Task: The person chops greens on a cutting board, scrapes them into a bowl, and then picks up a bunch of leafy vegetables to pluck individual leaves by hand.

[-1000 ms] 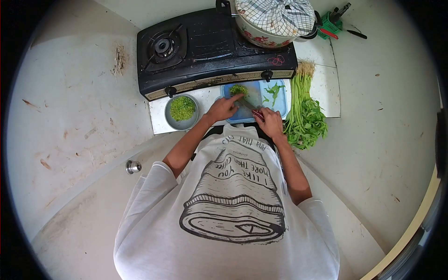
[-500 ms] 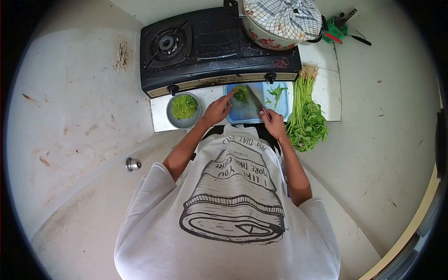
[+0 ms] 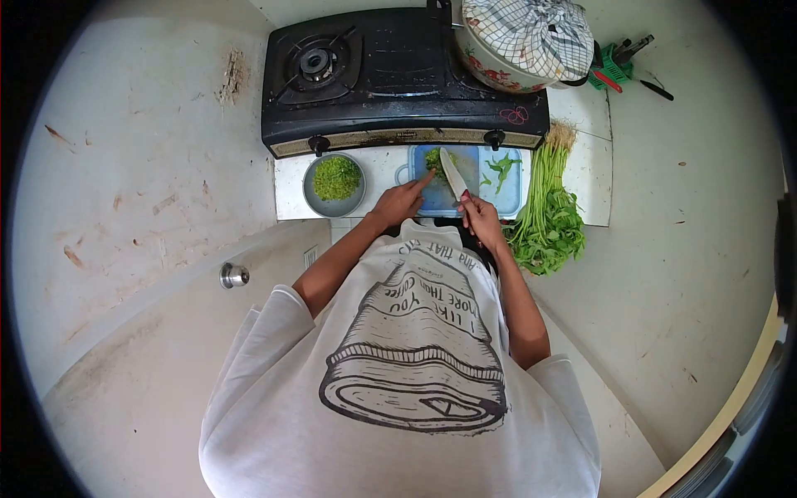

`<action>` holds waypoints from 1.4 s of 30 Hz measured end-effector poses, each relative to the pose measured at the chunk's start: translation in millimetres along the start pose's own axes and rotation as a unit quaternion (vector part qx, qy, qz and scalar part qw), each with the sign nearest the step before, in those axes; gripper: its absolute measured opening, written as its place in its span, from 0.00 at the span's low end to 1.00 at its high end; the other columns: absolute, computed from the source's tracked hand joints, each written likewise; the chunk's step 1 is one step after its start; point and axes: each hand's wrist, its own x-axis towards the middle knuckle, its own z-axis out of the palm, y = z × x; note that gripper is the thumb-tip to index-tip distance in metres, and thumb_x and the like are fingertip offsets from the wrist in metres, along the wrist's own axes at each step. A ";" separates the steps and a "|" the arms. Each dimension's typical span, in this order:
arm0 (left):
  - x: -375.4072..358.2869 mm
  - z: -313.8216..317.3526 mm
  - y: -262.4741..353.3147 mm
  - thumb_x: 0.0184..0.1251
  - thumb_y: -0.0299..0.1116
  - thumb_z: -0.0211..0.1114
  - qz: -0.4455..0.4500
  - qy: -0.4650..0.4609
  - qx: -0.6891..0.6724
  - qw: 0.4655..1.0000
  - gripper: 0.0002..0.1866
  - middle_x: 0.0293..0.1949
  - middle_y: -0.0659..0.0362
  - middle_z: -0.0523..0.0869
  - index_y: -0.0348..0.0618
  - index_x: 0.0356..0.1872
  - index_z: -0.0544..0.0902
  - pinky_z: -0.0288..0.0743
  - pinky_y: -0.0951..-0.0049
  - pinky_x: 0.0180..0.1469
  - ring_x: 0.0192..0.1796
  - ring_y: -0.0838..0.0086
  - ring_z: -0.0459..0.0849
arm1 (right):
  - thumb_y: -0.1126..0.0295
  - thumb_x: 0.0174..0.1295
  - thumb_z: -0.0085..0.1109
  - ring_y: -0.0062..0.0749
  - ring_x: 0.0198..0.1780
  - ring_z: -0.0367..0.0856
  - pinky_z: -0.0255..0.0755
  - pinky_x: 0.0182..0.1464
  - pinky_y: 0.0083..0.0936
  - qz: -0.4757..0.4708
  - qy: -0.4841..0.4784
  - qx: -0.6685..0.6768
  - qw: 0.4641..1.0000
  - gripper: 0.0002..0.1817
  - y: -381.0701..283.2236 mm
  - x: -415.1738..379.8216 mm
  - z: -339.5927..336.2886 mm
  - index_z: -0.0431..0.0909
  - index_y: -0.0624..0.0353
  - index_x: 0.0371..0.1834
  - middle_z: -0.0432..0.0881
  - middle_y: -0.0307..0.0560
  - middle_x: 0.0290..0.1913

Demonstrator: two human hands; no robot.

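Note:
My right hand (image 3: 481, 220) is closed round the handle of a knife (image 3: 453, 173), its blade pointing up over a blue cutting board (image 3: 459, 197). Chopped greens (image 3: 435, 161) lie in a small heap on the board, left of the blade. My left hand (image 3: 403, 201) is at the board's left edge with its index finger stretched out to the lower edge of the heap; it holds nothing that I can see. A few loose leaves (image 3: 501, 169) rest on the board's right part. A grey bowl (image 3: 312, 202) of chopped greens (image 3: 336, 178) stands left of the board.
Behind the board is a black two-burner stove (image 3: 403, 108), with a cloth-covered pot (image 3: 490, 76) on its right side. A bundle of leafy stems (image 3: 545, 195) lies right of the board. Farther right sits a green basket (image 3: 613, 65) with utensils.
The knife blade has turned to show its flat, lighter side. My left index finger has moved from the top left of the heap to its lower edge. The whole view has shifted slightly.

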 end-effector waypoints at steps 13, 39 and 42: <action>-44.2 -6.6 -16.1 0.73 0.29 0.63 -0.043 0.026 -0.058 0.997 0.27 0.57 0.50 0.79 0.53 0.73 0.75 0.83 0.51 0.53 0.50 0.48 0.87 | 0.59 0.71 0.65 0.63 0.43 0.84 0.77 0.47 0.50 -0.219 0.083 -0.299 0.925 0.16 23.3 -17.0 1.6 0.79 0.63 0.45 0.85 0.60 0.41; -44.2 15.9 -18.6 0.73 0.29 0.64 -0.072 0.098 -0.115 0.986 0.18 0.57 0.52 0.80 0.50 0.62 0.81 0.83 0.54 0.48 0.41 0.55 0.88 | 0.59 0.70 0.64 0.56 0.46 0.83 0.76 0.48 0.48 -0.272 0.073 -0.356 0.891 0.14 -4.3 35.5 -33.2 0.84 0.58 0.49 0.83 0.54 0.43; -42.5 17.1 -16.4 0.73 0.27 0.65 -0.086 0.127 -0.153 0.976 0.17 0.55 0.52 0.81 0.46 0.61 0.82 0.82 0.59 0.44 0.35 0.60 0.87 | 0.59 0.70 0.64 0.52 0.46 0.84 0.73 0.48 0.46 -0.279 0.079 -0.365 0.885 0.14 7.3 29.6 -36.2 0.85 0.56 0.50 0.83 0.50 0.42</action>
